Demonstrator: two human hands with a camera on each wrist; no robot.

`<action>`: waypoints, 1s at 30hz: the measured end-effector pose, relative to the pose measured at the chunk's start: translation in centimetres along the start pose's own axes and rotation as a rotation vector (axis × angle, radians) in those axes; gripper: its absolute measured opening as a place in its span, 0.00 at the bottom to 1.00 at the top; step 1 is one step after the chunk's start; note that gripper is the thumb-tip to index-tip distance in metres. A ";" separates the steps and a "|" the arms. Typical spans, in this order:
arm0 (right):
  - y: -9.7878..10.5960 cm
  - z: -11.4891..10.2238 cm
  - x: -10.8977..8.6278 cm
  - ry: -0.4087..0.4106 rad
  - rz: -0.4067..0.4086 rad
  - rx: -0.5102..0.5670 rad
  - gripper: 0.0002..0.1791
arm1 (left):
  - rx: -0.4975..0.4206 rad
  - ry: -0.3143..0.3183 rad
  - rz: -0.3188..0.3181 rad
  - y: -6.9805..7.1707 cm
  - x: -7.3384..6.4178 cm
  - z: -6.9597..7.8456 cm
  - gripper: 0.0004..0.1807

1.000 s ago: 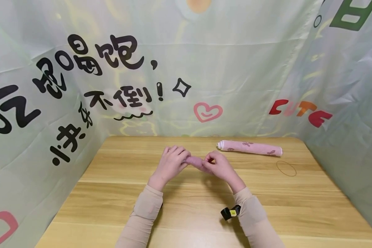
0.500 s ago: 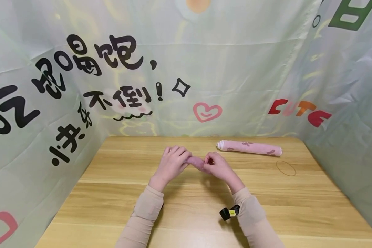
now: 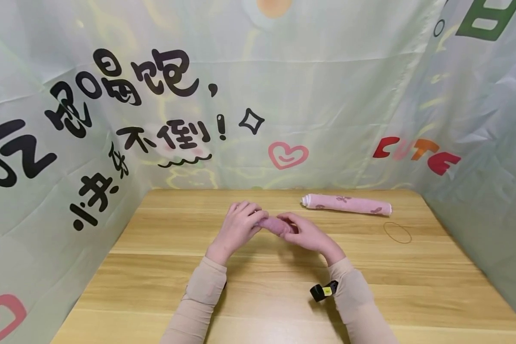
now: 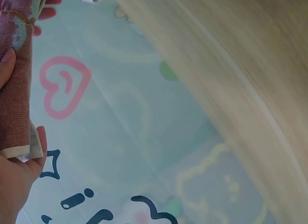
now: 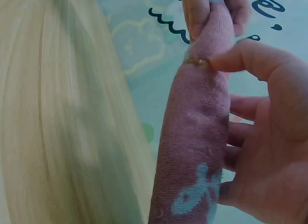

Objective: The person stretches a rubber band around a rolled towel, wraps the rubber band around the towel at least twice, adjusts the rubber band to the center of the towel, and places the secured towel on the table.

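A rolled mauve towel (image 3: 275, 225) with pale blue patches is held between both hands above the wooden table. My left hand (image 3: 236, 230) grips its left end, where a cream hem shows in the left wrist view. Around the roll, close to the left hand, runs a thin rubber band (image 5: 196, 61). My right hand (image 3: 307, 233) is on the other side, thumb tip on the band and fingers bent behind the towel (image 5: 192, 137) in the right wrist view. Part of the left fingers is hidden by the roll.
Farther back on the table (image 3: 258, 296) lies another rolled pink towel (image 3: 348, 204) with darker prints. A loose rubber band (image 3: 397, 232) lies in front of it, to the right. Printed fabric (image 3: 335, 110) encloses the table at the back and sides.
My right hand has gone from bunched, pinching fingertips near the band to a wider hold, thumb and fingers spread about the towel. The left hand stays in place.
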State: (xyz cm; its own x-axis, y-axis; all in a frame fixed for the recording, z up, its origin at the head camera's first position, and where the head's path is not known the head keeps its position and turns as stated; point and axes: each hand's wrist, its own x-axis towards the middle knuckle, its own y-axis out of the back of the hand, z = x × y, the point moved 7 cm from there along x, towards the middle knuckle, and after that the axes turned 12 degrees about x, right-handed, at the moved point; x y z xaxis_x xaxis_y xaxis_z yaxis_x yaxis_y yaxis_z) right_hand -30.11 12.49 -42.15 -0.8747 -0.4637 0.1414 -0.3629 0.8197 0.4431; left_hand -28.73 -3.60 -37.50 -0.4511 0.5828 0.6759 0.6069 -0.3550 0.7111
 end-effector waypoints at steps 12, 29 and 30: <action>0.0 0.6 0.3 -0.013 0.074 -0.156 0.17 | -0.012 -0.009 -0.046 0.0 0.0 0.0 0.15; 1.0 -0.9 0.1 0.136 0.368 -0.592 0.18 | -0.021 0.162 -0.360 -2.1 -0.4 -0.4 0.26; 1.0 -1.0 0.1 0.148 0.375 -0.595 0.18 | -0.020 0.173 -0.374 -2.2 -0.4 -0.5 0.26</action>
State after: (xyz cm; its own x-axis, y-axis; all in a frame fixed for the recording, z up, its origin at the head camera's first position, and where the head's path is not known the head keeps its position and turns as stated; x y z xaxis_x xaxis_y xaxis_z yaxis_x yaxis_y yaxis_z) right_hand -30.21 12.95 -40.84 -0.8383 -0.2621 0.4781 0.2267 0.6300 0.7428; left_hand -30.21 -3.41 -39.27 -0.7422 0.5438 0.3917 0.3683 -0.1573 0.9163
